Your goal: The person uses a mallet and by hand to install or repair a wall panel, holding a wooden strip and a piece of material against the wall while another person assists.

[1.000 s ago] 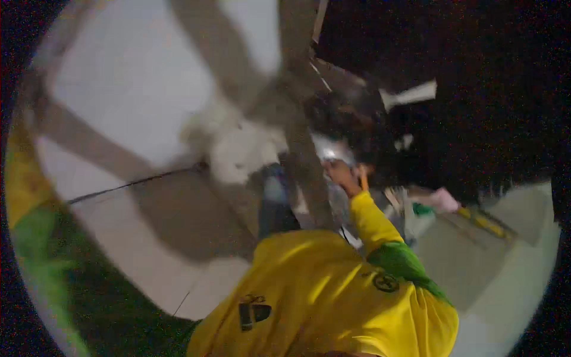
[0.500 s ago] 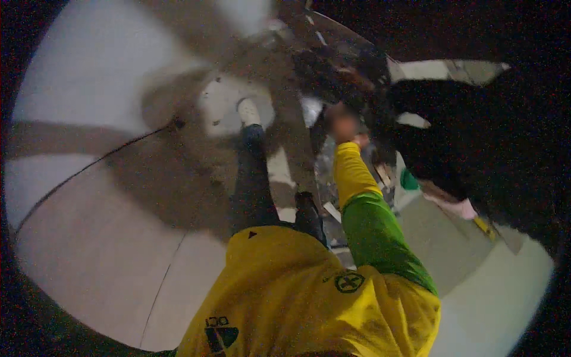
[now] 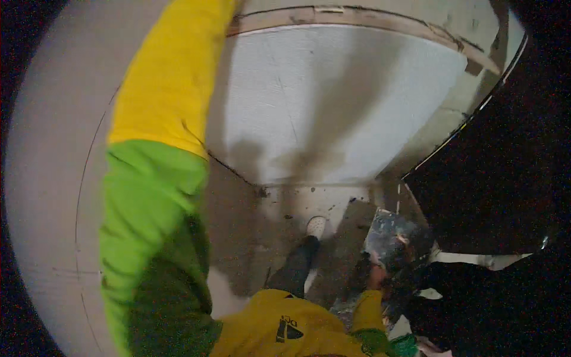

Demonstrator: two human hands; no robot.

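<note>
Raised high on the left is my left arm (image 3: pixel 160 137) in a yellow and green sleeve. Its hand lies past the upper edge of the picture. Low on the right, my right hand (image 3: pixel 377 275) is closed at the near edge of a flat grey board (image 3: pixel 385 233) smeared with pale stuff. The fingers are dark and partly hidden, and the grip itself does not show clearly. The board stands out over the floor, tilted. In front of me is a pale wall panel (image 3: pixel 267 89) with a wooden strip (image 3: pixel 380 30) along its top.
My white shoe (image 3: pixel 316 225) is on a pale floor spotted with dark crumbs. A dark cable or crack (image 3: pixel 232 169) runs down to the floor's corner. Dark shapes, a green thing (image 3: pixel 403 345) and a pink cloth-like piece (image 3: pixel 433 347) lie at the lower right. Strong shadows cross the wall.
The view has tilted up toward the wall. My left arm has come into the picture, raised. My right hand now appears lower, and more of the grey board shows beside it.
</note>
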